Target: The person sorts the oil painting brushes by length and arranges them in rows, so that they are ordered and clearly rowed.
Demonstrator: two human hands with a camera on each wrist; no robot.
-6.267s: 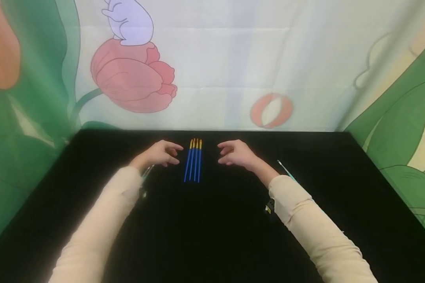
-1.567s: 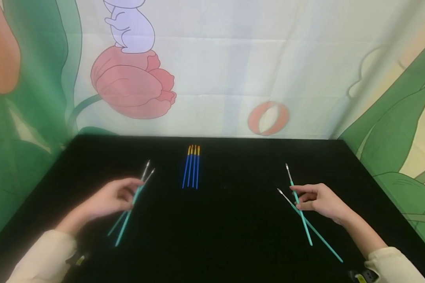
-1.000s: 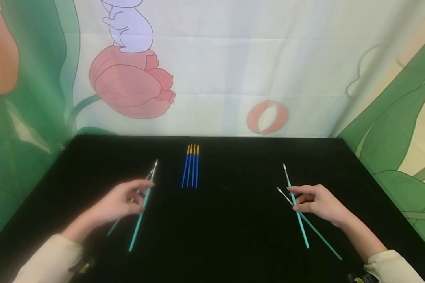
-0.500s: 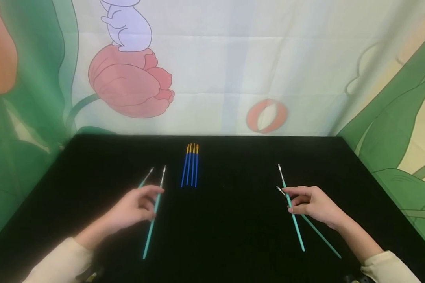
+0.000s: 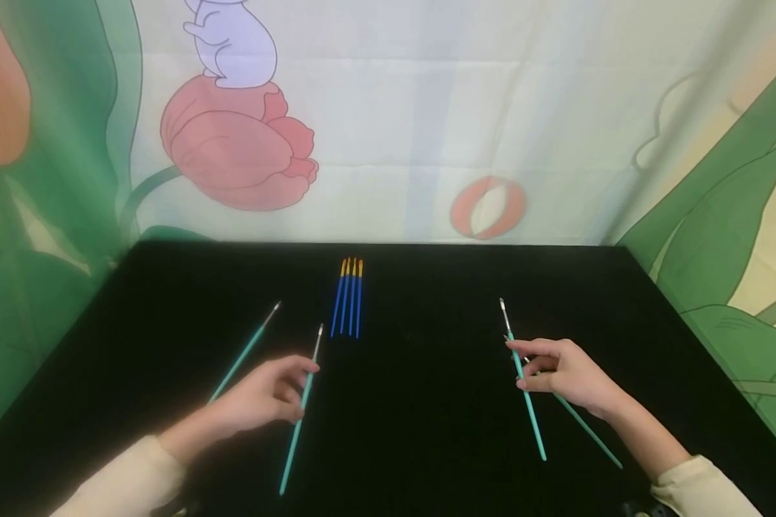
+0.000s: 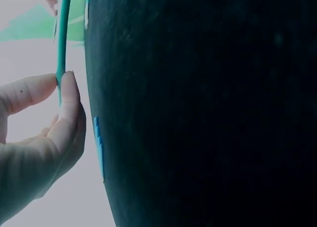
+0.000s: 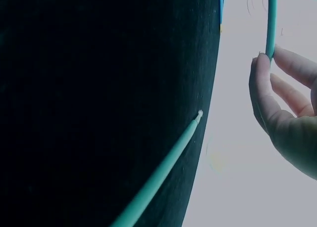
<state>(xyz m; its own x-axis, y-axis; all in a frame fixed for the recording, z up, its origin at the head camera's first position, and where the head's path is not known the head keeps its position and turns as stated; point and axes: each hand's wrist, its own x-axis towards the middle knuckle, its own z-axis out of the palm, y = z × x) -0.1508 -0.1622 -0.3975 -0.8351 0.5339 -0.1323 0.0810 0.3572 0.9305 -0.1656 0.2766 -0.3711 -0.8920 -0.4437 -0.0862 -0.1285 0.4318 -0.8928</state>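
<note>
My left hand pinches a teal-handled paintbrush between thumb and fingers, its silver-ferruled tip pointing away from me. In the left wrist view the teal handle stands clear above the black surface. My right hand pinches another teal paintbrush the same way, tip forward. Beneath the right hand a teal paintbrush lies on the table, partly hidden by the fingers; it shows whole-length in the right wrist view as a teal handle. A further teal paintbrush lies left of the left hand, its lower end hidden by the forearm.
Several blue paintbrushes with yellow ferrules lie side by side near the back of the black table. A printed curtain with a tulip and a rabbit hangs behind the table's back edge.
Both hands, empty near the blue brushes at first, each took up a teal paintbrush. Since then the left hand has carried its brush right and nearer, the right hand its brush slightly left.
</note>
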